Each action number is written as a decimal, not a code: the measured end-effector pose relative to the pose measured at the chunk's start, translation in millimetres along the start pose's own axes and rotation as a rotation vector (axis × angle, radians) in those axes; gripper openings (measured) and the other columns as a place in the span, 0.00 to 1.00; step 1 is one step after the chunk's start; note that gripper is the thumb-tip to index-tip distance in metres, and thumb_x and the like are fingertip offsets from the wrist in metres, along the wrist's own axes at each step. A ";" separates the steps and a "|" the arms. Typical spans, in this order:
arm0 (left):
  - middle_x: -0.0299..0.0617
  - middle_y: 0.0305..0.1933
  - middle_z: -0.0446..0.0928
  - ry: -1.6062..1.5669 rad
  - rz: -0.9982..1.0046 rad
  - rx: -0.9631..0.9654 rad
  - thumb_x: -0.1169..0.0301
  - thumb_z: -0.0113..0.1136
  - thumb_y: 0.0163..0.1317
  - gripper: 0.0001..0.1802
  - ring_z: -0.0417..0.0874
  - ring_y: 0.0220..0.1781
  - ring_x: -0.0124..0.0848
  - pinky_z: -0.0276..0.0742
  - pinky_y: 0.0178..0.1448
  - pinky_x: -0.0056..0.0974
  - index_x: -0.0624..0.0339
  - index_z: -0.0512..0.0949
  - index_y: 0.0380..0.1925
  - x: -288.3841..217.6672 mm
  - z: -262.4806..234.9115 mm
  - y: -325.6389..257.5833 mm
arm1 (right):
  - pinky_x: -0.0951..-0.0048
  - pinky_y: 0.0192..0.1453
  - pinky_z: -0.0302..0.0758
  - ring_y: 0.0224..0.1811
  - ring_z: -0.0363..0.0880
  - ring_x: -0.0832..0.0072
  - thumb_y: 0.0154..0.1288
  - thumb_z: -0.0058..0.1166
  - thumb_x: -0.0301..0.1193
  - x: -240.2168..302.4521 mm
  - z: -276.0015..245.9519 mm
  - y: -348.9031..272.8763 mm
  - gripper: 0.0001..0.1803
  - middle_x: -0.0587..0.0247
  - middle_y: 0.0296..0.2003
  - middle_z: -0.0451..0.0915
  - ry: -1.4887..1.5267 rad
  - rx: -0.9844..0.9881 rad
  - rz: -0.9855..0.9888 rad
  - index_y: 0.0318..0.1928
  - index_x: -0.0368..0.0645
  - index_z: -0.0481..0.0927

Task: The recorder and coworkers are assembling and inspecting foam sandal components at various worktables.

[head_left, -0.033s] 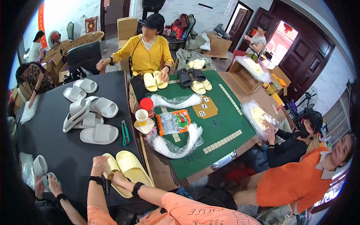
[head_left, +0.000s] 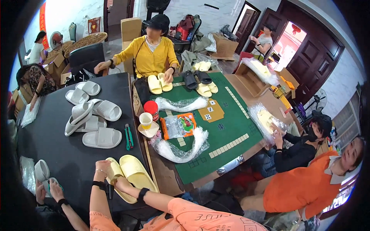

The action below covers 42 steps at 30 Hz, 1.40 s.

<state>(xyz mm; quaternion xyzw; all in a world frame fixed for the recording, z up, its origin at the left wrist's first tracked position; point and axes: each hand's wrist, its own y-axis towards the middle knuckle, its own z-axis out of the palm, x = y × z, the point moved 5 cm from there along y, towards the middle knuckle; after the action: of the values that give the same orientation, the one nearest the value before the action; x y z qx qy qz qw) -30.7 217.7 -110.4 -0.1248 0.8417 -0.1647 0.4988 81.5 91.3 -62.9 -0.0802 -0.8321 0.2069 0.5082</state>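
Observation:
A pair of pale yellow slippers lies at the near edge of the black table, the left slipper [head_left: 114, 169] under my hands and the right slipper [head_left: 135, 173] leaning against it. My left hand [head_left: 102, 165] is closed at the outer side of the left slipper's strap. Across that slipper's footbed lies my right hand [head_left: 121, 184], its fingers closed against the slipper near the strap; the fingertips are partly hidden. Past the slippers lies a green box cutter [head_left: 129, 137]. Several light grey slippers [head_left: 102, 138] stand farther off on the left.
To the right, a green mat [head_left: 231, 119] holds bundles of white ties [head_left: 179, 156], an orange-and-clear bag [head_left: 178, 126], a yellow cup [head_left: 146, 120] and a red-lidded jar [head_left: 151, 109]. At lower left, a co-worker's hands [head_left: 48, 190] hold a grey slipper. Other people work around the tables.
My hands and the yellow slippers stay in place. Across the table, the hand of the person in yellow at the picture's left shifts slightly outward.

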 end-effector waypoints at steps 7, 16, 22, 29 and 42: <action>0.37 0.21 0.75 -0.305 0.180 -0.185 0.76 0.55 0.50 0.04 0.73 0.21 0.22 0.69 0.26 0.28 0.66 0.76 0.25 -34.8 -11.8 -29.3 | 0.66 0.34 0.70 0.25 0.74 0.66 0.57 0.43 0.31 -22.3 -40.2 -64.8 0.11 0.59 0.21 0.75 0.441 -0.054 0.040 0.29 0.37 0.75; 0.40 0.28 0.78 0.188 0.614 0.290 0.71 0.54 0.52 0.09 0.77 0.31 0.27 0.72 0.37 0.30 0.64 0.77 0.30 -137.4 53.8 -74.2 | 0.69 0.34 0.66 0.29 0.69 0.71 0.58 0.37 0.29 -92.1 -70.9 -34.8 0.13 0.59 0.26 0.73 0.712 0.043 -0.045 0.36 0.32 0.72; 0.38 0.30 0.79 0.354 0.367 0.362 0.69 0.53 0.52 0.09 0.78 0.31 0.25 0.72 0.37 0.31 0.60 0.79 0.31 -113.7 47.0 -71.1 | 0.81 0.16 0.54 0.14 0.54 0.82 0.65 0.30 0.42 -40.4 -77.6 -51.3 0.16 0.73 0.17 0.59 0.688 0.037 0.240 0.36 0.44 0.67; 0.46 0.25 0.77 0.646 0.513 0.243 0.62 0.55 0.50 0.11 0.78 0.27 0.36 0.72 0.32 0.37 0.55 0.79 0.28 -108.9 57.8 -69.4 | 0.75 0.11 0.55 0.11 0.59 0.76 0.58 0.34 0.39 -76.0 -56.0 -50.6 0.15 0.67 0.13 0.61 0.626 0.032 0.376 0.21 0.45 0.68; 0.46 0.31 0.78 0.530 0.463 0.430 0.63 0.52 0.56 0.13 0.79 0.32 0.34 0.72 0.39 0.34 0.60 0.77 0.35 -100.7 59.6 -60.5 | 0.77 0.17 0.59 0.15 0.63 0.78 0.62 0.37 0.37 -51.2 -48.7 -12.2 0.10 0.67 0.18 0.66 1.140 -0.235 0.279 0.29 0.45 0.65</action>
<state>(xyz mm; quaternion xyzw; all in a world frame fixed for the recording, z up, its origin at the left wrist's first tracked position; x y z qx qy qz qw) 72.1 191.0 -32.5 0.2218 0.8933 -0.2468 0.3032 149.4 75.5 -80.0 -0.3428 -0.4270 0.1024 0.8305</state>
